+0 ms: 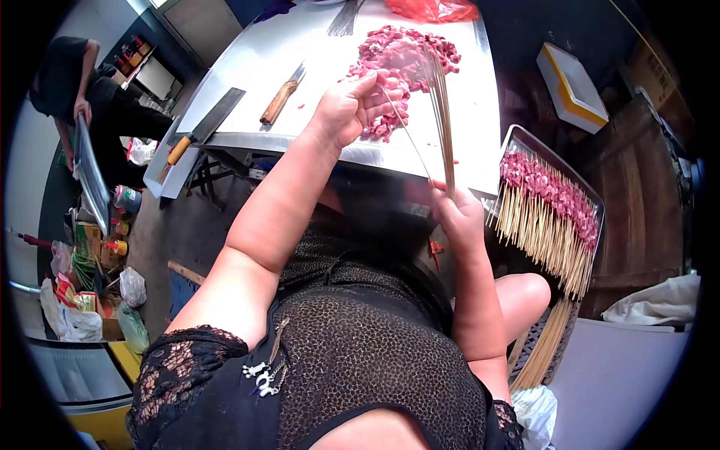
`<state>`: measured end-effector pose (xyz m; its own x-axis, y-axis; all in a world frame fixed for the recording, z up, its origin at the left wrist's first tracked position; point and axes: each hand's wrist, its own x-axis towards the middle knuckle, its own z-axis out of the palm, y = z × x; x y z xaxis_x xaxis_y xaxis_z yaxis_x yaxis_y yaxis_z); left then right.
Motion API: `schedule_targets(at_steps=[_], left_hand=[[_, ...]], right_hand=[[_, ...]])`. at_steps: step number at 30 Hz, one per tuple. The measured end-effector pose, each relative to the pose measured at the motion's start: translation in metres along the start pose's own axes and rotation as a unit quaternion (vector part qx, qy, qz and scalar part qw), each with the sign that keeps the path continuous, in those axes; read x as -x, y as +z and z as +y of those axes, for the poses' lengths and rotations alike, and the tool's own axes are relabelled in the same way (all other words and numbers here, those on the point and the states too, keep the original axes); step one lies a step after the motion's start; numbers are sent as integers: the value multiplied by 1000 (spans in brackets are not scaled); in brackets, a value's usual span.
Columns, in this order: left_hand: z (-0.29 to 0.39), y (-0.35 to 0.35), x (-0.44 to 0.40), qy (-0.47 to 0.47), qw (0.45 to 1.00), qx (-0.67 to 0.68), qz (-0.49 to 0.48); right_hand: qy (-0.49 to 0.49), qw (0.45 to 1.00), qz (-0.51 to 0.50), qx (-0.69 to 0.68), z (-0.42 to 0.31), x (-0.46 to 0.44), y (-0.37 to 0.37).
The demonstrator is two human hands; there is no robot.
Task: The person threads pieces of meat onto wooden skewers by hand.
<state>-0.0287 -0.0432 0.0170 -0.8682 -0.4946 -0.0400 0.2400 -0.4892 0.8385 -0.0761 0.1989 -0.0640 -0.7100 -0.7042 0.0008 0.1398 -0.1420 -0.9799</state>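
Observation:
My right hand (458,215) is closed around the lower ends of a bundle of thin bamboo skewers (444,124), which stand up from it over the table edge. One single skewer (409,136) slants from this hand to the fingertips of my left hand (358,106). The left hand is turned palm up with its fingers curled in, at the near side of a pile of raw meat pieces (394,56). Whether a meat piece or just the skewer tip is between its fingers, I cannot make out.
On the white table (255,49) lie a cleaver (217,116) and a wooden-handled knife (282,101). At right, a metal tray (600,217) holds rows of meat skewers (547,187), with bare skewers (547,341) below. Another person (82,97) holds a flat panel at left.

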Motion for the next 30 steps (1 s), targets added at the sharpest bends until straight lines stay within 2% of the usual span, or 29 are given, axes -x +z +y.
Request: schedule_targets(at_steps=[11, 13, 14, 15, 16, 17, 18, 19, 21, 22, 26, 28, 29, 30], left_hand=[[1, 7, -1, 32, 999, 2, 18], [5, 7, -1, 94, 985, -143, 32], [5, 7, 0, 124, 952, -270, 76], [11, 8, 2, 123, 952, -270, 76], [20, 6, 3, 150, 850, -496, 94], [27, 1, 2, 168, 694, -692, 106], [19, -25, -17, 268, 638, -709, 138], [23, -27, -21, 268, 637, -709, 138], [27, -29, -24, 140, 837, -522, 89], [27, -29, -25, 186, 830, -522, 71], [31, -26, -23, 153, 866, -475, 31], [33, -14, -10, 41, 951, -305, 28], [32, -12, -8, 41, 951, -306, 28], [30, -10, -6, 27, 971, -239, -7]], right_hand=[[20, 998, 19, 61, -4, 0, -1], [12, 996, 22, 90, -2, -1, -2], [18, 997, 27, 75, 2, -3, -4], [24, 997, 32, 60, 3, -4, -4], [18, 997, 36, 69, 1, -3, -3], [19, 997, 36, 69, 0, -2, -2], [17, 997, 43, 54, -1, -2, -2], [15, 998, 50, 38, -2, -1, -1], [17, 997, 61, 37, -1, -2, -1], [11, 998, 63, 28, 0, -3, -2], [9, 998, 61, -10, 6, -5, -6], [6, 998, 60, -5, 8, -7, -7], [4, 998, 59, 2, 8, -7, -7], [3, 998, 59, 2, 9, -8, -7]])
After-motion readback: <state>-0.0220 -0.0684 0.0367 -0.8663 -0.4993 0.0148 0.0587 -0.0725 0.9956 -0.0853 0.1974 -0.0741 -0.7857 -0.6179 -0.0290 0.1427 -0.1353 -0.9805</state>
